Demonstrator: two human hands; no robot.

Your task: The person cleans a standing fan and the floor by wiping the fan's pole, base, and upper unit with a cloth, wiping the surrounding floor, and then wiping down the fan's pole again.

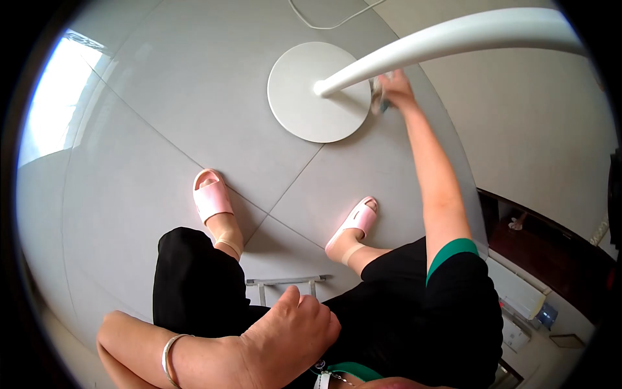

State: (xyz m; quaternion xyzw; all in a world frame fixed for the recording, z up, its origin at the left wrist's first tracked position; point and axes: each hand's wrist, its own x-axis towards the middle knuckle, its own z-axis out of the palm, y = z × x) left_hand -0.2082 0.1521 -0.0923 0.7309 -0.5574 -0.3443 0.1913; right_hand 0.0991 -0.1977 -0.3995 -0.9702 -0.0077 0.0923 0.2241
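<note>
My right hand (398,91) reaches out at the right edge of a round white base (295,97). Its fingers are closed on a crumpled greyish cloth (379,100), smeared by motion, at or very near the base's rim. From the base a thick, curved white pole (447,44) rises toward the upper right, passing just above that hand. Close to my body, my left hand (291,330) is curled into a fist over my lap. Whatever its fingers may enclose is hidden. A bracelet (167,360) circles the left forearm.
My feet in pink slippers (212,198) stand apart on grey floor tiles (149,129). A white cable (324,27) lies behind the base. A metal bar frame (285,282) shows between my legs. Dark wooden furniture (544,253) stands to the right.
</note>
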